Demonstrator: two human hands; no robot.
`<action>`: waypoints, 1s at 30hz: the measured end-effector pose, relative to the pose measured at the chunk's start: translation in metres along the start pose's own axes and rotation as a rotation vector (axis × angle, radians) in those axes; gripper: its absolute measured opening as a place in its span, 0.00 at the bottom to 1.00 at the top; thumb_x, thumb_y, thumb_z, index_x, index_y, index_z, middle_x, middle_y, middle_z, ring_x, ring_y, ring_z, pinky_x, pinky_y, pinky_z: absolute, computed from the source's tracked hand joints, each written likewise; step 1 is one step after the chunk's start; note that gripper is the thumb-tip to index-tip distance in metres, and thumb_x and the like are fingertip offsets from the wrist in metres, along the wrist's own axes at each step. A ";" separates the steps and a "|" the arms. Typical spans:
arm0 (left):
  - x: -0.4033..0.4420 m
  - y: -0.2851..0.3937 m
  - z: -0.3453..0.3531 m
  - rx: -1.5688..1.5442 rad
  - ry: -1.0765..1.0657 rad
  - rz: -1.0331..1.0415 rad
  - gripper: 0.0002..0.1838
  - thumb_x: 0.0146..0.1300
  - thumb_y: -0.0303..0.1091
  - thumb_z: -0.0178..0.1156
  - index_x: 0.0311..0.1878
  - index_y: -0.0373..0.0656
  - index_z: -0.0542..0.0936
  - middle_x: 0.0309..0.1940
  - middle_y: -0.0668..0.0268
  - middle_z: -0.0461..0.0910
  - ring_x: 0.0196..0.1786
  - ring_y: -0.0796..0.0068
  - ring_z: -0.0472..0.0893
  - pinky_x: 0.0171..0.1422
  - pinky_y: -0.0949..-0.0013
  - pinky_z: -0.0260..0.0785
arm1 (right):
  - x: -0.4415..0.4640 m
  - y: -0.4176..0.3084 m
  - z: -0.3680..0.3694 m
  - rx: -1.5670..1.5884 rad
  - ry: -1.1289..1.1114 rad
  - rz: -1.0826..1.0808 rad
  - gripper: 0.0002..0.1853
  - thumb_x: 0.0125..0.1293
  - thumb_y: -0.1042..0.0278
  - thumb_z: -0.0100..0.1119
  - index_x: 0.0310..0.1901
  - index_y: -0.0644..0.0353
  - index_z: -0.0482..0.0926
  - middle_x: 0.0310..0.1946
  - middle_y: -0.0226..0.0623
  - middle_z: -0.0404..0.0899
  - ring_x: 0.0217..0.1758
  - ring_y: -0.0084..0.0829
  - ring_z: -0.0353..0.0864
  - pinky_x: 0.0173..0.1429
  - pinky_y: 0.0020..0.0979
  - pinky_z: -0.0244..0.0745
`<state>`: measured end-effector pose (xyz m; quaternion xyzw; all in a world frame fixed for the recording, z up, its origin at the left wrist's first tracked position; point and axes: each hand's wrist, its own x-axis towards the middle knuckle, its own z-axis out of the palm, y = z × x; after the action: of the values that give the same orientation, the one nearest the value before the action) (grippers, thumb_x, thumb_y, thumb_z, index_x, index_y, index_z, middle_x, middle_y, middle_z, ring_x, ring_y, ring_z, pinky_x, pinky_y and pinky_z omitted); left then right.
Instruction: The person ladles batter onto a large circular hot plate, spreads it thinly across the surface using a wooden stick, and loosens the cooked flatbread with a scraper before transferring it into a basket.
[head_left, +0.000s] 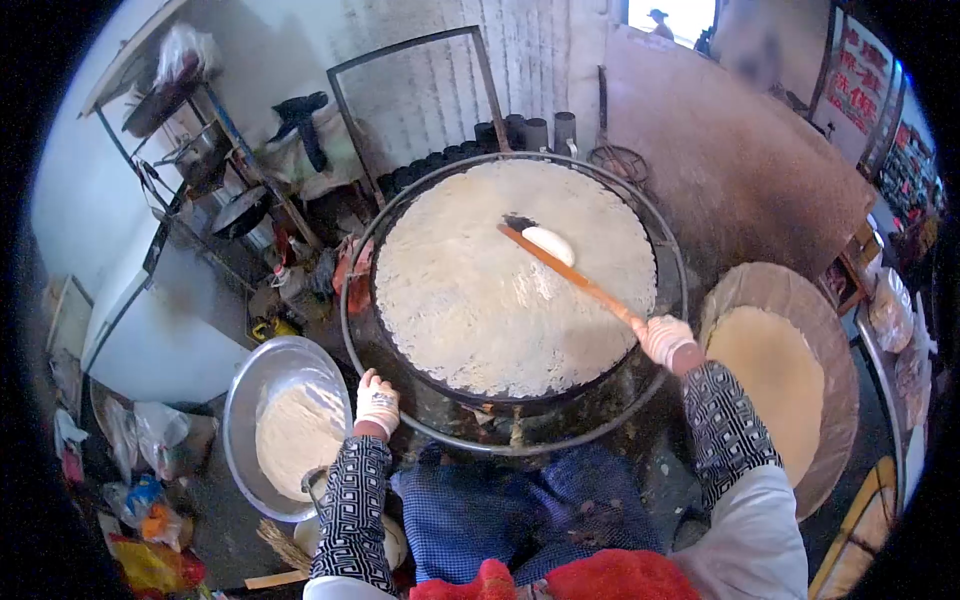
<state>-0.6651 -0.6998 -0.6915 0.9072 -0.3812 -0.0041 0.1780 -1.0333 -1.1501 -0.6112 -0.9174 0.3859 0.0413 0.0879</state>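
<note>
A large round griddle [520,395] carries a wide sheet of pale batter [470,290], with a dark bare patch near its middle. My right hand [668,341], in a whitish glove, is closed around the handle of a long wooden spatula [590,287]. Its blade lies across the sheet, against a smooth white lump of dough or batter [549,245]. At the lower left, my gloved left hand [378,403] has its fingers curled over the metal ring [348,335] that surrounds the griddle. The underside of that grip is hidden.
A metal basin [237,430] of pale flour or batter stands left. On the right is a big lined tub [845,400] holding yellowish batter [770,370]. Dark cylinders [537,134] line the back wall. Pans hang on a rack [225,125], and bags [165,430] clutter the left floor.
</note>
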 end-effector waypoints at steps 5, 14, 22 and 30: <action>0.016 -0.028 0.001 0.584 0.015 0.153 0.25 0.62 0.26 0.49 0.64 0.50 0.68 0.37 0.65 0.77 0.44 0.69 0.78 0.51 0.66 0.72 | -0.073 -0.043 0.038 0.651 0.167 -0.291 0.21 0.69 0.56 0.56 0.58 0.58 0.75 0.40 0.49 0.84 0.40 0.42 0.85 0.42 0.40 0.78; -0.012 0.056 -0.042 1.025 -0.229 0.218 0.13 0.59 0.31 0.52 0.34 0.53 0.88 0.37 0.64 0.85 0.52 0.67 0.78 0.76 0.54 0.51 | -0.155 -0.059 0.046 1.807 -0.236 0.106 0.29 0.73 0.57 0.54 0.72 0.47 0.62 0.13 0.25 0.64 0.13 0.19 0.61 0.19 0.25 0.58; -0.089 0.219 -0.014 0.724 -0.427 0.055 0.10 0.59 0.38 0.57 0.35 0.51 0.88 0.32 0.70 0.86 0.45 0.65 0.82 0.54 0.56 0.62 | -0.114 -0.083 0.040 1.876 -0.418 0.172 0.25 0.71 0.56 0.56 0.69 0.36 0.66 0.13 0.26 0.62 0.10 0.20 0.54 0.15 0.27 0.50; -0.193 0.327 0.011 0.065 -0.089 0.568 0.31 0.65 0.51 0.54 0.64 0.39 0.68 0.61 0.50 0.70 0.65 0.52 0.69 0.72 0.46 0.52 | -0.104 -0.134 0.054 1.810 -0.426 0.206 0.21 0.70 0.57 0.57 0.64 0.32 0.71 0.15 0.26 0.64 0.11 0.21 0.56 0.15 0.28 0.53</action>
<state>-1.0296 -0.7810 -0.6203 0.7683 -0.6273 0.0183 0.1258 -1.0103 -0.9747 -0.6324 -0.4343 0.3265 -0.0997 0.8336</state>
